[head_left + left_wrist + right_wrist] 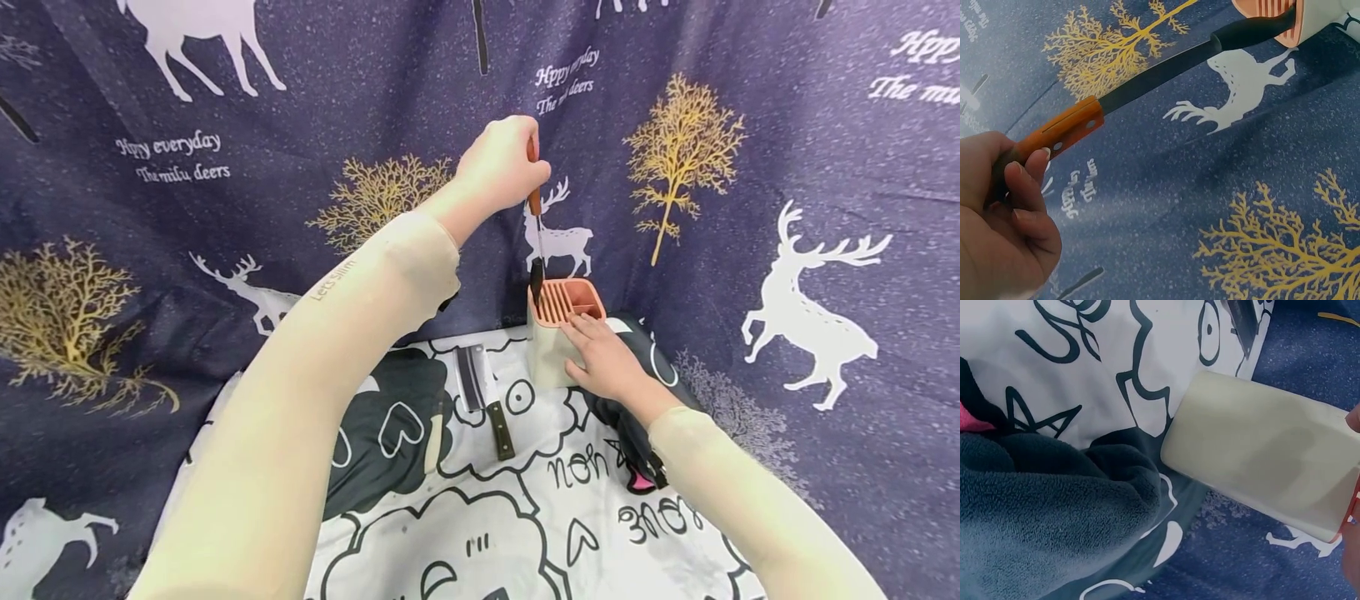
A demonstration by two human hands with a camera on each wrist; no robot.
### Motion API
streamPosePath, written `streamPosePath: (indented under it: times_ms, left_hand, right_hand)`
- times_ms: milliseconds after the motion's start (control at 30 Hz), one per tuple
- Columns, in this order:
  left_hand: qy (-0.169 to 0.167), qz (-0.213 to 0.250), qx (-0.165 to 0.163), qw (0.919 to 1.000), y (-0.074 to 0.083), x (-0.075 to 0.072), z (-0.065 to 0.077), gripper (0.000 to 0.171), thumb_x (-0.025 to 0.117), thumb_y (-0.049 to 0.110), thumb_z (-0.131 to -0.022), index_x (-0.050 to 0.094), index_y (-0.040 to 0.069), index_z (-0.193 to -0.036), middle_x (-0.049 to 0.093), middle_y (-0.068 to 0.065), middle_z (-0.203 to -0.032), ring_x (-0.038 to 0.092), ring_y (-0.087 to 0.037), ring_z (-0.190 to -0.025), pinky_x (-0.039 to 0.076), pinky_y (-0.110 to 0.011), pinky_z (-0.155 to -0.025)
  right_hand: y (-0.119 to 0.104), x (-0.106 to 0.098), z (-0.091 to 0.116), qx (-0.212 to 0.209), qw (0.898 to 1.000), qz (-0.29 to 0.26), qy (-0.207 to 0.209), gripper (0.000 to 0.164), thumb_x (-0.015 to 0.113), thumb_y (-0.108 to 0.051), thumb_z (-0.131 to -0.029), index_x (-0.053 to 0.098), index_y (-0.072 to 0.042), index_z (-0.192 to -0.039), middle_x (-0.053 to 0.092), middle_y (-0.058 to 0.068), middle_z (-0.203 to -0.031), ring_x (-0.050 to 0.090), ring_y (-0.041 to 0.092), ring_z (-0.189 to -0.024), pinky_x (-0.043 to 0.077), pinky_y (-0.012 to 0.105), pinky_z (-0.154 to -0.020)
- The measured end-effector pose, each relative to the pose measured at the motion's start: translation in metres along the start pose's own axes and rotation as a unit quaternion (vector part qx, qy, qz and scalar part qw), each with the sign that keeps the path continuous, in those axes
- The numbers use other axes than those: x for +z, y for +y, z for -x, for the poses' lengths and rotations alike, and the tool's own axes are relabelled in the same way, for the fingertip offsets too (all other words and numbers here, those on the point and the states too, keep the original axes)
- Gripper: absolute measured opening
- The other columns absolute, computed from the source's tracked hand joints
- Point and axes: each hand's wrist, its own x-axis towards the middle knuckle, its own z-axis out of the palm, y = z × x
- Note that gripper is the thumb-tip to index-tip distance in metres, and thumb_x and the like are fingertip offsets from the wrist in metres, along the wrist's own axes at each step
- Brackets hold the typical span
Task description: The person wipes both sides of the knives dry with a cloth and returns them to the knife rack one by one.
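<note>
High over the cloth, my left hand [504, 162] grips the orange-brown wooden handle of a knife [1160, 78] with a long, narrow blade. The blade points down toward the cream knife holder [551, 358], whose coral slotted top [557, 304] lies below. A black, handle-shaped piece [1254, 32] stands at a slot on the holder's left side and overlaps the blade's far end, hiding the tip. My right hand [606, 358] rests against the holder's front right corner, fingers extended to the rim and thumb on the front face.
A cleaver [487, 400] with a dark handle lies left of the holder on the patterned cloth [450, 533]. Farther left is a pale, slender handle [433, 443]. A dark blue curtain with deer and trees hangs close behind the holder.
</note>
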Motion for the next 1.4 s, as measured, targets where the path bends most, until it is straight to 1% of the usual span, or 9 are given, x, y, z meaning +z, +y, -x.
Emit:
streamPosePath:
  times_ms: [133,233,333,400,600,767,1033,1233,1400]
  left_hand:
    - [-0.014,-0.027,0.001,0.9995,0.008,0.007,-0.002,0.012,0.055,0.030,-0.101,0.050,0.020,-0.096,0.054,0.003,-0.095,0.058,-0.016,-0.081,0.043,-0.031,-0.063]
    - [-0.030,-0.047,0.005,0.9984,0.016,0.012,-0.003,0.013,0.054,0.031,-0.101,0.050,0.020,-0.095,0.055,0.003,-0.092,0.058,-0.016,-0.079,0.044,-0.031,-0.063]
    - [-0.046,-0.064,0.010,0.9968,0.021,0.018,-0.002,0.012,0.053,0.032,-0.101,0.053,0.020,-0.097,0.058,0.003,-0.093,0.059,-0.016,-0.080,0.046,-0.032,-0.065]
    - [-0.050,-0.070,0.010,0.9962,0.023,0.021,-0.002,0.013,0.053,0.033,-0.102,0.054,0.021,-0.100,0.060,0.004,-0.094,0.060,-0.016,-0.081,0.046,-0.032,-0.066]
    - [-0.039,-0.064,-0.007,0.9972,0.021,0.026,-0.003,0.013,0.054,0.034,-0.102,0.055,0.021,-0.103,0.060,0.004,-0.097,0.060,-0.016,-0.082,0.046,-0.033,-0.066]
    - [-0.030,-0.063,-0.019,0.9974,0.022,0.021,-0.006,0.013,0.053,0.034,-0.101,0.055,0.022,-0.104,0.060,0.004,-0.098,0.060,-0.015,-0.084,0.047,-0.033,-0.067]
    - [-0.027,-0.063,-0.022,0.9974,0.025,0.016,-0.009,0.012,0.052,0.034,-0.101,0.053,0.022,-0.103,0.058,0.004,-0.098,0.061,-0.015,-0.087,0.048,-0.033,-0.067]
    - [-0.027,-0.058,-0.029,0.9975,0.021,0.020,-0.009,0.016,0.052,0.035,-0.101,0.054,0.020,-0.105,0.059,0.003,-0.100,0.061,-0.015,-0.088,0.048,-0.033,-0.070]
    - [-0.027,-0.046,-0.030,0.9981,0.016,0.028,-0.011,0.019,0.052,0.038,-0.103,0.055,0.019,-0.107,0.061,0.002,-0.099,0.062,-0.015,-0.086,0.048,-0.032,-0.068]
  right_hand:
    - [-0.002,-0.001,0.000,0.008,1.000,-0.009,-0.008,0.067,0.068,-0.028,-0.095,0.046,0.001,-0.152,0.045,0.027,-0.157,0.038,0.045,-0.149,0.030,0.059,-0.123]
    - [-0.003,-0.002,-0.001,0.013,1.000,-0.010,-0.012,0.067,0.068,-0.028,-0.095,0.046,0.000,-0.152,0.046,0.027,-0.156,0.038,0.045,-0.149,0.030,0.059,-0.124]
    - [-0.003,-0.002,-0.002,0.017,1.000,-0.008,-0.013,0.067,0.068,-0.029,-0.095,0.046,0.000,-0.152,0.046,0.026,-0.156,0.038,0.044,-0.149,0.030,0.058,-0.124]
    - [-0.003,-0.002,-0.002,0.019,1.000,-0.009,-0.013,0.067,0.068,-0.029,-0.095,0.046,0.000,-0.152,0.046,0.026,-0.156,0.038,0.044,-0.150,0.029,0.057,-0.125]
    - [-0.003,0.002,-0.002,0.017,1.000,-0.013,-0.002,0.066,0.067,-0.027,-0.095,0.046,0.000,-0.152,0.048,0.025,-0.155,0.040,0.045,-0.148,0.030,0.060,-0.123]
    - [-0.002,0.002,-0.001,0.012,1.000,-0.012,0.010,0.067,0.069,-0.028,-0.094,0.048,0.000,-0.150,0.050,0.025,-0.153,0.042,0.045,-0.146,0.032,0.061,-0.122]
    - [0.001,0.003,0.000,0.015,1.000,-0.016,0.014,0.066,0.070,-0.028,-0.093,0.050,0.000,-0.150,0.050,0.024,-0.154,0.042,0.044,-0.147,0.031,0.060,-0.123]
    - [0.000,0.002,0.000,0.021,1.000,-0.017,0.008,0.067,0.070,-0.028,-0.094,0.048,-0.001,-0.151,0.048,0.024,-0.155,0.040,0.043,-0.148,0.030,0.058,-0.124]
    - [-0.002,0.001,0.000,0.025,0.999,-0.020,0.009,0.068,0.070,-0.028,-0.094,0.048,-0.002,-0.152,0.048,0.024,-0.156,0.040,0.043,-0.149,0.029,0.058,-0.124]
